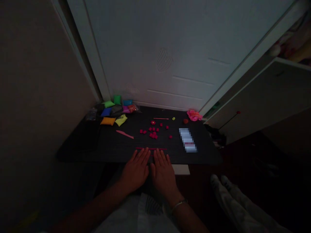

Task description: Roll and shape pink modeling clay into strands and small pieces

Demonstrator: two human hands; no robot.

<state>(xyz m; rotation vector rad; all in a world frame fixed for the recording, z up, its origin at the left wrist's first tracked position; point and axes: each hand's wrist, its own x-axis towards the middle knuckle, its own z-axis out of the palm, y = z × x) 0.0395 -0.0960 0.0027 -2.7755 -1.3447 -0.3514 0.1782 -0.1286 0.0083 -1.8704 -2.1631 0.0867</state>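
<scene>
My left hand (138, 166) lies flat at the front edge of the dark table, fingers stretched forward. Beside it, also flat, rests my right hand (163, 169), with a bracelet on the wrist. Just past the fingertips runs a long thin red strand (151, 149), probably modelling clay. A short bit of red shows between the two hands; the rest of it is hidden under them. Farther back sit several small red lumps (153, 135) and a small red flower-like piece (153, 122) with a pale centre. Neither hand grasps anything.
Coloured packets (108, 121) cluster at the back left. A pink plastic-looking knife (124, 134) lies in front of them, and a thin pink stick (161, 118) at the back. On the right are a blurred-out rectangle (187, 140) and a pink flower (194, 115). A person's legs (233, 197) show lower right.
</scene>
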